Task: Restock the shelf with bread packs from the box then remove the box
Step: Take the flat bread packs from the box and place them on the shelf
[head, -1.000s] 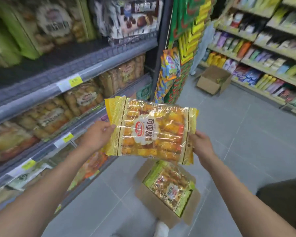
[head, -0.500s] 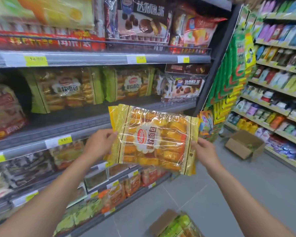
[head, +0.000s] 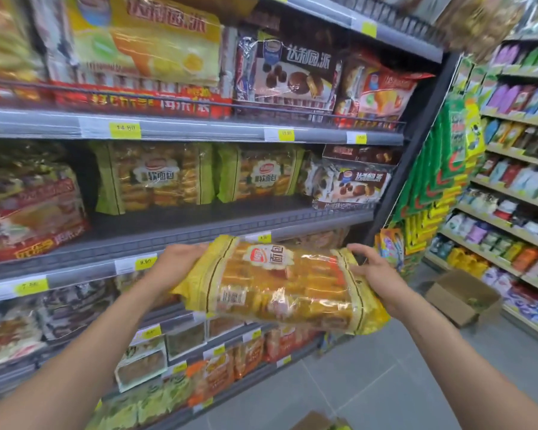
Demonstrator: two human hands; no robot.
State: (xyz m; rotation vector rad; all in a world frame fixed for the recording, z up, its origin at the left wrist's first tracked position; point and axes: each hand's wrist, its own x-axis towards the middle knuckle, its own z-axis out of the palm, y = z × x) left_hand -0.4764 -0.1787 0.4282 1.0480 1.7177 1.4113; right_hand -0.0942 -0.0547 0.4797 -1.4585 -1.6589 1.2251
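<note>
You have the yellow bread pack point(head: 280, 283) gripped at both ends, tilted nearly flat with its label side up and its far edge toward the shelf point(head: 199, 231). Your left hand point(head: 180, 265) clamps the pack's yellow end seal at 9 o'clock, fingers curled over the top edge; your right hand point(head: 373, 274) holds the opposite end at 3 o'clock, fingers spread over the top and thumb along the near side. The pack hangs in the air just in front of the grey shelf's front lip, close to the 9.90 price tag point(head: 145, 262), not resting on anything. On that shelf, up at 12 o'clock from the pack, two green-edged bread packs point(head: 159, 178) stand upright side by side, with bare grey shelf surface in front of them. A brown-and-white cake pack point(head: 351, 184) sits at the shelf's right end, around 1 o'clock. At 6 o'clock, at the very bottom edge of the view, a cardboard corner point(head: 317, 423) pokes in on the grey floor; it is probably the stock box, though too little of it shows to be sure. Another open cardboard box point(head: 460, 296) sits on the floor at 3 o'clock, against the opposite aisle shelving, well apart from your hands.
</note>
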